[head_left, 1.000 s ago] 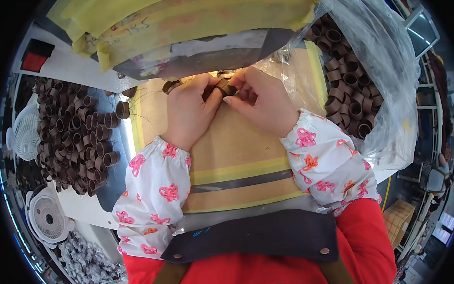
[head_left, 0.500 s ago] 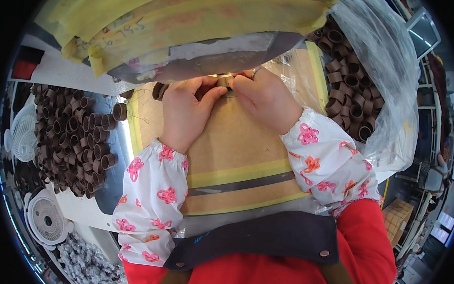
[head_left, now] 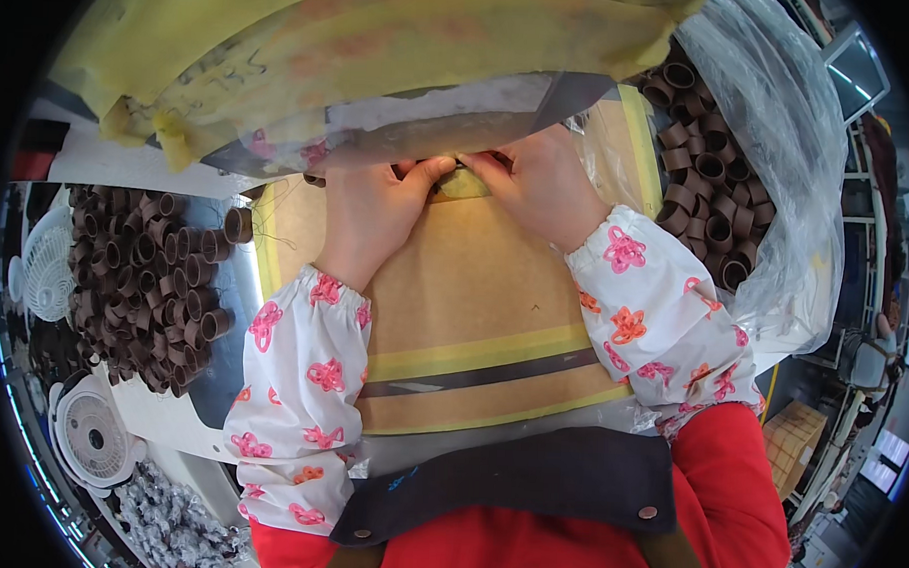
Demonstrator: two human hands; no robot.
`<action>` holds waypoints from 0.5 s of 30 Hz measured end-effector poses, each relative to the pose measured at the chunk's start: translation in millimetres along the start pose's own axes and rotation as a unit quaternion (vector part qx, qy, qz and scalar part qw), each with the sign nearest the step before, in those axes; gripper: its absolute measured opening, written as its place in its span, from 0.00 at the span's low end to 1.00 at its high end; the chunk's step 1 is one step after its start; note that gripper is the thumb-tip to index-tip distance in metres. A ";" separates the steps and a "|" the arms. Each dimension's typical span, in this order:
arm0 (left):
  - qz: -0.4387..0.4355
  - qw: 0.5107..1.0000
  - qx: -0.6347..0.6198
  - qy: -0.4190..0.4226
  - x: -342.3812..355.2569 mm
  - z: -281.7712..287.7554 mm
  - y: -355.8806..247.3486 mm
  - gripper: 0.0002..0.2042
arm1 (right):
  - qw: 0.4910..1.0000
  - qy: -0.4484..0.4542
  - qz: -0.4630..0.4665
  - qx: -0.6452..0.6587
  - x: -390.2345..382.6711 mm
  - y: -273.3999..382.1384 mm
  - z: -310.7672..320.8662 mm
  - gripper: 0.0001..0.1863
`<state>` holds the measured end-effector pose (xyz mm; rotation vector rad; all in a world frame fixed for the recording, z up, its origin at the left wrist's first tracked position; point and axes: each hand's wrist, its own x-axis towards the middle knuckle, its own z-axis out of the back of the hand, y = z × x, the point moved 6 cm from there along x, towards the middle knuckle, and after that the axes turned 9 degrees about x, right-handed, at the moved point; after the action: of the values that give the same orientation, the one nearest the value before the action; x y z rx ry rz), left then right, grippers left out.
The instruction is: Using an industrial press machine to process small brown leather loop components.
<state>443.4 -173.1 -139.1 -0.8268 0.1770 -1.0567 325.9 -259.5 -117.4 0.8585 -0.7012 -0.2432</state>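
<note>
My left hand [head_left: 379,209] and my right hand [head_left: 550,190] meet at the middle of the board, under the lower edge of the yellow-covered shield [head_left: 402,72]. Thumbs and fingertips are pinched together around a brown ring [head_left: 460,164], of which only a dark sliver shows. The shield hides the far fingers. Just below the fingertips is a small rounded yellowish patch [head_left: 462,186] on the tan board [head_left: 475,265]. Beside my left wrist, part of another brown ring [head_left: 315,181] peeks out.
A large heap of brown rings [head_left: 140,273] lies on the left, with one loose ring [head_left: 238,225] at its edge and stray threads nearby. More brown rings [head_left: 713,188] fill a clear plastic bag [head_left: 780,145] on the right. A white fan [head_left: 94,437] stands lower left.
Both hands have shifted slightly and the ring between them is now mostly covered. The yellowish patch below the fingertips has come into sight. The shield sits lower in view over the fingers.
</note>
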 end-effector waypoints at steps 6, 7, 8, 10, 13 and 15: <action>0.005 1.000 0.004 0.028 0.9 3.6 -4.8 0.14 | 0.993 0.009 -0.023 -0.112 0.2 7.5 4.5 0.05; 0.004 1.000 -0.001 0.028 2.7 1.3 -1.3 0.14 | 0.993 0.008 -0.020 -0.120 -0.7 7.8 4.3 0.05; 0.002 1.000 -0.006 0.028 2.7 -0.5 0.9 0.14 | 0.992 0.007 -0.018 -0.129 -1.3 7.5 4.0 0.05; -0.005 1.000 -0.006 0.014 2.1 0.1 1.2 0.15 | 0.991 0.008 -0.016 -0.136 0.5 7.0 3.1 0.05; 0.001 1.000 0.004 0.017 2.4 0.0 -0.2 0.15 | 0.991 0.010 -0.020 -0.132 0.6 4.2 3.1 0.05; 0.014 0.999 0.008 0.030 1.9 -1.1 2.4 0.15 | 0.992 -0.001 -0.012 -0.129 0.7 3.5 3.3 0.05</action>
<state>445.5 -174.7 -141.1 -0.7759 0.2295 -1.0560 324.0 -259.6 -112.9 0.6211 -0.6443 -0.3484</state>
